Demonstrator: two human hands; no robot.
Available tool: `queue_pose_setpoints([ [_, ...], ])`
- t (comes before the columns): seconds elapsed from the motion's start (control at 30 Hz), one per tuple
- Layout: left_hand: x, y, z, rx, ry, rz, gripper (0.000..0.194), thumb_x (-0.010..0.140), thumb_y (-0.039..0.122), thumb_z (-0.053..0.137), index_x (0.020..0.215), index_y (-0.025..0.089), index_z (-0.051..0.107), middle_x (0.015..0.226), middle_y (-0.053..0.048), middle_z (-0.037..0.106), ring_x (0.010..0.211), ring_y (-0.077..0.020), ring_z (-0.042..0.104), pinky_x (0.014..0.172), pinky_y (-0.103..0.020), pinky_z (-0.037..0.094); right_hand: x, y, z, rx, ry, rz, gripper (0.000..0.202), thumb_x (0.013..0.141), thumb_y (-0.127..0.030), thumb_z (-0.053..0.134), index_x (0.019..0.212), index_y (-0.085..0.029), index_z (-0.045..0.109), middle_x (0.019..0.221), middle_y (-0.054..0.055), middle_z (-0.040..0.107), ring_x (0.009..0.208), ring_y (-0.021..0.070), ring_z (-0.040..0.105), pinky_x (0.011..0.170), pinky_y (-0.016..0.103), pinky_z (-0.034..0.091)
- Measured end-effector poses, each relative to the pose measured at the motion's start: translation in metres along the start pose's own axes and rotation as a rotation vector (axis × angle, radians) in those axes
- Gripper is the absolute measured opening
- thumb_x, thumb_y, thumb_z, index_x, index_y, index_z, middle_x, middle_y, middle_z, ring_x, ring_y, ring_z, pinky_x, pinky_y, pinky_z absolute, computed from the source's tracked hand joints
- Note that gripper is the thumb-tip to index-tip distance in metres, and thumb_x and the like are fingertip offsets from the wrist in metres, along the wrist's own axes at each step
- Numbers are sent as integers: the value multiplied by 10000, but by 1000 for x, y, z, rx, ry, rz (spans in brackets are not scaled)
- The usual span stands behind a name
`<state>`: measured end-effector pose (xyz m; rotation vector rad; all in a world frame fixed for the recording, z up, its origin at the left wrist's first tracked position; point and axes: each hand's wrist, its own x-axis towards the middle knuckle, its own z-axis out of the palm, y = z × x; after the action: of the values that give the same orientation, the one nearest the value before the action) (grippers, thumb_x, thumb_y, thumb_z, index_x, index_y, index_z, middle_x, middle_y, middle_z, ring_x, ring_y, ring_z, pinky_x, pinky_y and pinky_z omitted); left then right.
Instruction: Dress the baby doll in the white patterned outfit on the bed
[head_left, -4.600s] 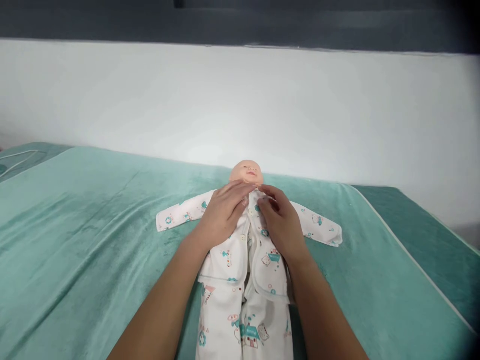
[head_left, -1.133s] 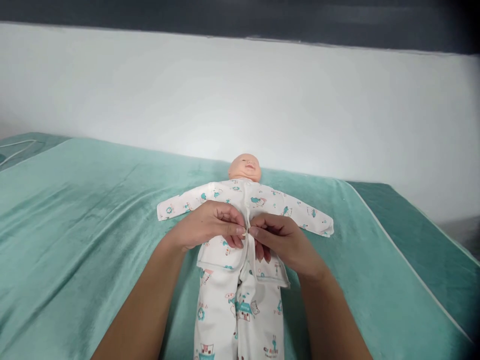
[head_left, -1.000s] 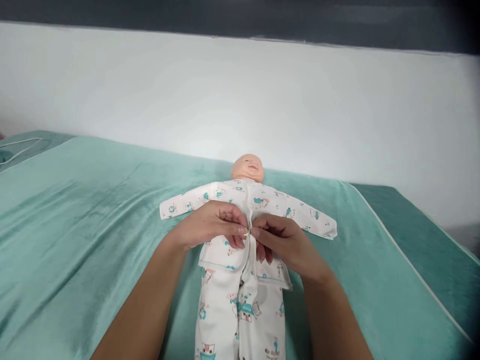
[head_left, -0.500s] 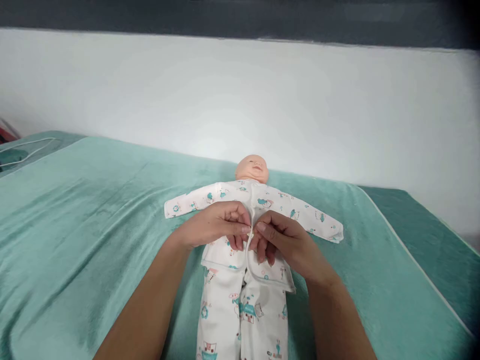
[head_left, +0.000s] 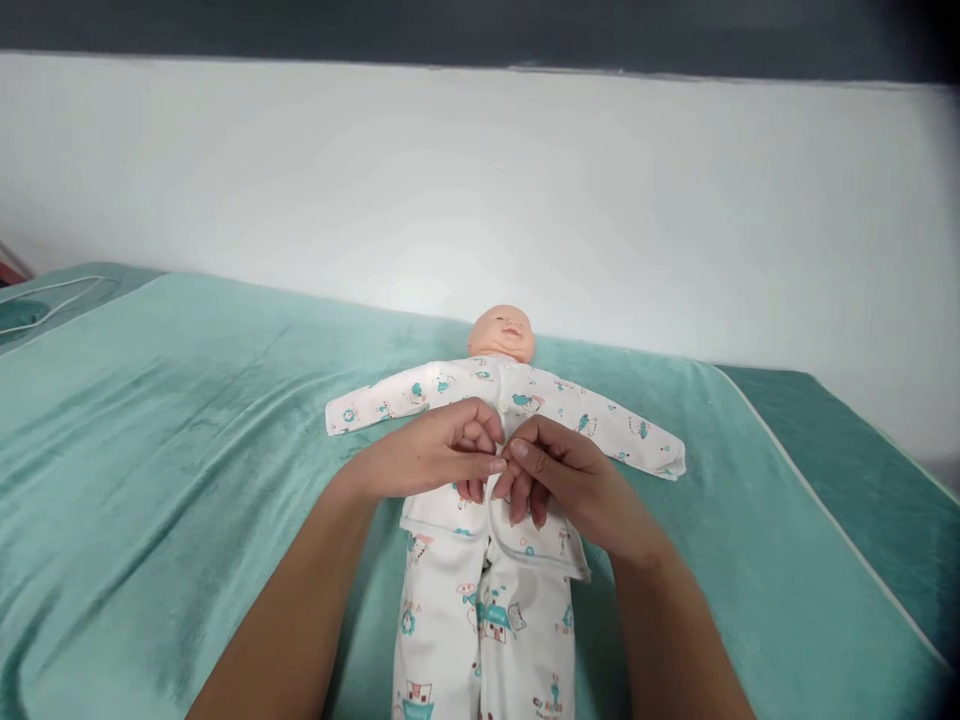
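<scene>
A baby doll [head_left: 501, 333] lies on its back in a white printed baby jacket [head_left: 600, 425] and matching trousers [head_left: 450, 620]. Over the middle of its chest, both my hands meet at the jacket's front opening. My left hand [head_left: 450, 450] pinches the jacket's front edge between thumb and fingers. Close against it, my right hand [head_left: 559, 475] pinches the other front edge, its lower fingers curled under. The bit of cloth between my fingertips is mostly hidden. Both jacket sleeves stretch out sideways, and its lower hem overlaps the trousers.
A light green blanket [head_left: 187, 430] with soft folds lies under the doll. Darker green cloth [head_left: 847, 440] shows at the right. A white wall [head_left: 480, 190] rises behind the doll's head. A thin white cord or loop [head_left: 52, 287] lies at the far left.
My fingertips have come closer together, and the cloth edge that showed between them is now covered. The doll and its clothes lie as before; the view has shifted slightly.
</scene>
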<state>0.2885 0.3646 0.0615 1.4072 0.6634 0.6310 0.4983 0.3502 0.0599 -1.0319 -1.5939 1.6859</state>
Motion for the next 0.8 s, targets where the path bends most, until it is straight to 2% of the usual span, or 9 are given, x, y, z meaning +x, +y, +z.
queue_pose_setpoints([
  [0.17,0,0,1,-6,28,-10,142,888,189,613,974,203,501,760,38,619,632,-89,613,630,-241,530,-1,0,0,-17,14,7,325,980,-490,543,854,-190,544,800,45,744,571,110,656,471,205,445],
  [0.37,0,-3,0,-42,49,12,163,839,101,587,933,195,494,734,42,597,586,-84,600,589,-235,519,-4,-9,-4,-121,22,105,197,905,-352,662,847,-184,577,811,41,746,608,120,676,514,212,482],
  [0.6,2,-5,-1,-20,34,25,136,855,106,571,928,195,499,678,54,577,573,-88,590,583,-236,514,-6,-17,-2,-222,7,225,160,907,-344,609,871,-200,550,750,3,727,457,88,592,426,194,416],
  [0.8,-1,-4,0,10,51,6,116,876,129,566,947,199,507,705,57,567,565,-79,579,569,-226,500,-6,-18,-3,-203,26,253,185,897,-369,627,870,-194,573,717,5,718,469,103,616,430,191,429],
])
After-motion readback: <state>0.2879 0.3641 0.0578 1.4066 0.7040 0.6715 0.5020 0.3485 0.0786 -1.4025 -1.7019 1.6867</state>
